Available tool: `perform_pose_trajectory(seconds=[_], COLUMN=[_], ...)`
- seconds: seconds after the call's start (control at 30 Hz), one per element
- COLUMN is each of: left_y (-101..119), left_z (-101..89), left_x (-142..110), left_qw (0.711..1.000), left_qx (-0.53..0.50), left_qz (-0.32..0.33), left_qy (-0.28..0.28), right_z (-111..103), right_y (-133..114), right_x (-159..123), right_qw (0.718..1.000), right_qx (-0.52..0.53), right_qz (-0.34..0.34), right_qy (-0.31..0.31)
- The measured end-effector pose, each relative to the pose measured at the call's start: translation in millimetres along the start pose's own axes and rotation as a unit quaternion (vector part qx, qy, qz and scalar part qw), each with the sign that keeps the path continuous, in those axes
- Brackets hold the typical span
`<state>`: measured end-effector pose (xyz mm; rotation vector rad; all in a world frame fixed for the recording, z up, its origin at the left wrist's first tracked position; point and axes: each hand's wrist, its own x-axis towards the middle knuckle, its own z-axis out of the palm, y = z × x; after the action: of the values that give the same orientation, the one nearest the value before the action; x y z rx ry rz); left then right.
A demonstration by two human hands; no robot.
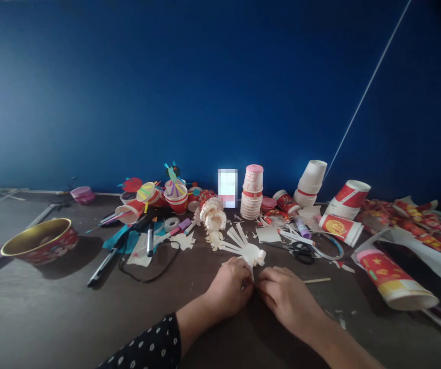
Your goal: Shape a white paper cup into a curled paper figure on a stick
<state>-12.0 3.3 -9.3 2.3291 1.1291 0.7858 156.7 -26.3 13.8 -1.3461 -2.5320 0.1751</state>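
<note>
We have the left hand (228, 287) and right hand (287, 297) closed in together, fingertips (261, 286) meeting on the narrow base of a white paper fringe piece (243, 251). The pinch is partly hidden, so we can't tell which fingers bear on it. The piece sits directly ahead of the fingers, strips fanned left, curled tuft at the top. It looks like light, thin coated paper: springy, but the strips should crease or tear easily. Best hold is at the base, not the strips. Just right of the fingers lies a thin wooden stick (317, 280); farther ahead are black-handled scissors (300, 252) and a stacked column of paper cups (251, 192).
</note>
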Motion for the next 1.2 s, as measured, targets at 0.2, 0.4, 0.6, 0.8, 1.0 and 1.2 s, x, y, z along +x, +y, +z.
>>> perform_pose_trajectory(seconds=[0.2,0.4,0.6,0.8,1.0,1.2], left_y=[4.6,5.7,4.0,2.8,0.8,-1.1], left_z=[-5.2,-7.2,-3.9,-2.9,-0.2,1.5], left_x=[0.4,-1.7,-2.8,-2.6,-1.9,-1.9], left_qw=[1.0,1.0,0.999,0.999,0.999,0.999], left_qx=[-0.015,-0.008,0.017,0.023,0.013,0.021], left_qz=[-0.014,0.01,0.038,0.045,0.046,0.046], left_qy=[-0.006,0.002,-0.001,0.002,0.009,0.009], right_z=[-0.2,-5.0,-3.7,-1.3,-2.4,4.0], right_y=[-2.0,-6.0,-6.0,-3.9,-3.8,-4.5], right_x=[1.2,1.3,2.0,2.7,1.1,1.8], right_qw=[1.0,1.0,0.999,0.997,0.997,0.997], right_qx=[-0.001,0.018,0.037,0.059,0.052,0.036], right_qz=[0.0,0.02,0.039,0.05,0.051,0.048], right_qy=[-0.002,-0.007,-0.003,0.02,0.036,0.041])
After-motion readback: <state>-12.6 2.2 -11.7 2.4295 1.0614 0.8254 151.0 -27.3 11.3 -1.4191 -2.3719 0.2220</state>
